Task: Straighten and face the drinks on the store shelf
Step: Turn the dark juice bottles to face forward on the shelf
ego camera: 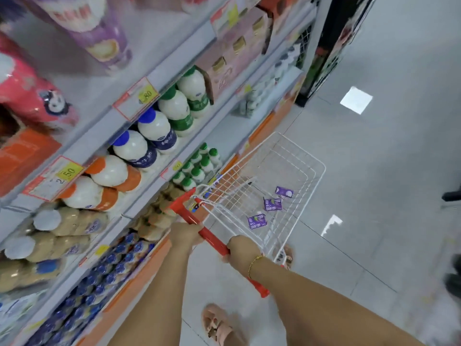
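Hands: my left hand (185,234) and right hand (243,247) both grip the red cart handle (214,239) | Drinks: bottles (129,148) on the shelf (99,133) to my left, row running ahead alongside the cart | Judgement: left hand nearer, must release the handle first.
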`<action>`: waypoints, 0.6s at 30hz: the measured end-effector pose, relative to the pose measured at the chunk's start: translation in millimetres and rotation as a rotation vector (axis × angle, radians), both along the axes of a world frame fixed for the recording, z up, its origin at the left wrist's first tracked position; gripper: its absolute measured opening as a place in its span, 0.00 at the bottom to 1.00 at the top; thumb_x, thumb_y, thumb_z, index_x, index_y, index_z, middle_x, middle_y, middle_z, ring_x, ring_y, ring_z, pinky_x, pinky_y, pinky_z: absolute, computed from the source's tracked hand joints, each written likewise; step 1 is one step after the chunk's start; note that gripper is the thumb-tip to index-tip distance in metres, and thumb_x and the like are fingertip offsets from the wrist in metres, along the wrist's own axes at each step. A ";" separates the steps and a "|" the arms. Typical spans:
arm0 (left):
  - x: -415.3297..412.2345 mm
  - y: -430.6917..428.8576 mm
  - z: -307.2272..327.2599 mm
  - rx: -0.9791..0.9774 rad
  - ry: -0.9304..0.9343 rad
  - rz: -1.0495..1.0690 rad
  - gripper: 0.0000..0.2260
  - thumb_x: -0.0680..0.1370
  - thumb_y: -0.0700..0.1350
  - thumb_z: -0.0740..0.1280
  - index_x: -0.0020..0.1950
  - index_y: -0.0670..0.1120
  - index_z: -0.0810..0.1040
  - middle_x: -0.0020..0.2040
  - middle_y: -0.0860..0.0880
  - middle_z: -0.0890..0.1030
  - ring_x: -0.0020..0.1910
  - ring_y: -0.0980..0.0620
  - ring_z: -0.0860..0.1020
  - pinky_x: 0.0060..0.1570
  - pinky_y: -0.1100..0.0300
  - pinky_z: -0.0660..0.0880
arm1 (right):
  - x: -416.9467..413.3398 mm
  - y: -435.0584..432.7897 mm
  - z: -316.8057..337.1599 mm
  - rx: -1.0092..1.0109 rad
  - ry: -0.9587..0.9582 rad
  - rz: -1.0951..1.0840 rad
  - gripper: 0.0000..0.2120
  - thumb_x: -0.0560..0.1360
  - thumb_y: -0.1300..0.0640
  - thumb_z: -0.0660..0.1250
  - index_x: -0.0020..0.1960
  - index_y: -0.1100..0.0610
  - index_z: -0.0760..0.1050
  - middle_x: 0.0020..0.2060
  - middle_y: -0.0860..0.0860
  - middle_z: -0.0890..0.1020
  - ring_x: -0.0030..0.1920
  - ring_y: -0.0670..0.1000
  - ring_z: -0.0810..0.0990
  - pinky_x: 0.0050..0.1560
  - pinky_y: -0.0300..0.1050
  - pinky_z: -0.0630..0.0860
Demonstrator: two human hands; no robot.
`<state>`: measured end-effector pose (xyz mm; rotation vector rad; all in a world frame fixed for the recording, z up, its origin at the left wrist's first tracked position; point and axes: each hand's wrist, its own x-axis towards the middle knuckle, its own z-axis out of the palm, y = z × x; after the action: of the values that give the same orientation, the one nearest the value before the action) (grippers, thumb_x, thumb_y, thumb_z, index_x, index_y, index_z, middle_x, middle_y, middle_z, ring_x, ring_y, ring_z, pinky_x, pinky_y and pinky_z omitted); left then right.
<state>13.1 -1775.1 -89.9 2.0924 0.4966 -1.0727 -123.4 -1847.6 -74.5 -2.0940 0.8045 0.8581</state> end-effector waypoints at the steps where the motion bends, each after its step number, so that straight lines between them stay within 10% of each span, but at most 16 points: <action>1: -2.5 -12.3 -5.0 -0.007 0.003 0.005 0.09 0.73 0.31 0.70 0.36 0.40 0.72 0.41 0.37 0.81 0.24 0.50 0.80 0.32 0.53 0.80 | -4.1 -16.3 0.1 -0.004 0.001 -0.003 0.17 0.76 0.51 0.66 0.58 0.63 0.76 0.55 0.61 0.78 0.56 0.60 0.77 0.53 0.47 0.73; 5: -10.6 -79.2 -8.6 -0.077 -0.012 -0.014 0.05 0.72 0.31 0.69 0.41 0.37 0.74 0.37 0.41 0.79 0.22 0.51 0.79 0.27 0.55 0.80 | -14.4 -83.9 0.3 -0.052 -0.015 -0.027 0.14 0.76 0.53 0.66 0.57 0.62 0.77 0.54 0.60 0.79 0.54 0.60 0.79 0.51 0.47 0.74; 9: -20.0 -144.0 0.3 -0.120 -0.021 -0.078 0.05 0.74 0.35 0.70 0.42 0.37 0.75 0.39 0.42 0.79 0.39 0.46 0.81 0.45 0.51 0.81 | -19.6 -149.6 -2.3 -0.113 -0.038 -0.056 0.13 0.75 0.54 0.67 0.54 0.62 0.78 0.51 0.60 0.80 0.52 0.60 0.79 0.50 0.48 0.75; 12: -23.5 -192.2 7.8 -0.087 -0.079 -0.159 0.10 0.75 0.41 0.71 0.37 0.39 0.74 0.34 0.42 0.81 0.39 0.38 0.82 0.39 0.57 0.80 | -21.4 -193.6 -3.7 -0.153 -0.061 -0.070 0.12 0.74 0.55 0.68 0.53 0.61 0.79 0.49 0.59 0.81 0.50 0.59 0.80 0.48 0.46 0.74; 18: -22.6 -275.6 13.6 -0.151 -0.099 -0.304 0.11 0.77 0.42 0.69 0.38 0.38 0.73 0.41 0.42 0.77 0.20 0.60 0.75 0.20 0.71 0.70 | -21.1 -267.8 -10.2 -0.249 -0.055 -0.144 0.11 0.74 0.57 0.68 0.54 0.62 0.79 0.48 0.59 0.80 0.48 0.59 0.80 0.45 0.45 0.74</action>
<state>-9.5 -2050.7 -76.3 2.1163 0.0458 -1.1295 -144.6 -2115.4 -84.7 -2.2305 1.0645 0.6466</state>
